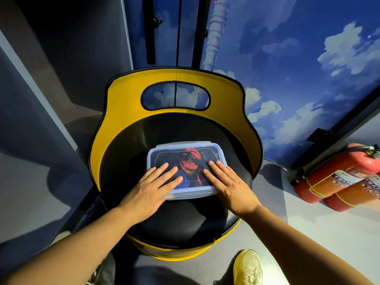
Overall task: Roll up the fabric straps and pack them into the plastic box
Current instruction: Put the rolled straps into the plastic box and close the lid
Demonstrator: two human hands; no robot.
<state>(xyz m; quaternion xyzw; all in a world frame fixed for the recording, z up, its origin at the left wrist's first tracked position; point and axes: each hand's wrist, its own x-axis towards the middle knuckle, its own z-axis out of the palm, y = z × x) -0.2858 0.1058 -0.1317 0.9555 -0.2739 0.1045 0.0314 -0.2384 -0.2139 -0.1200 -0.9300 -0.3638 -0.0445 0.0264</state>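
A rectangular clear plastic box with a pale blue rim (pixel 186 193) sits on the round black padded seat (pixel 185 221) of a yellow tub-shaped chair (pixel 115 103), slightly toward the seat's front half. Its transparent lid (pixel 164 156) is in place on top; whether the side clips are latched cannot be told. Through the lid, a coiled red fabric strap (pixel 190 164) is visible near the centre of the box, with a rolled blue fabric strap (pixel 185 183) just beside it at the near left; darker contents fill the remainder and cannot be identified. The left hand (pixel 153 189) lies flat on the lid's near left portion, fingers straight and spread, palm overhanging the box's near left corner. The right hand (pixel 228 185) lies flat on the lid's near right portion, fingers likewise extended, gripping nothing. Both hands press on the lid. Two red fire extinguishers (pixel 337 179) lie on the pale floor to the right, against a wall printed with blue sky and clouds (pixel 298 68). A yellow shoe (pixel 247 266) shows at the bottom edge.
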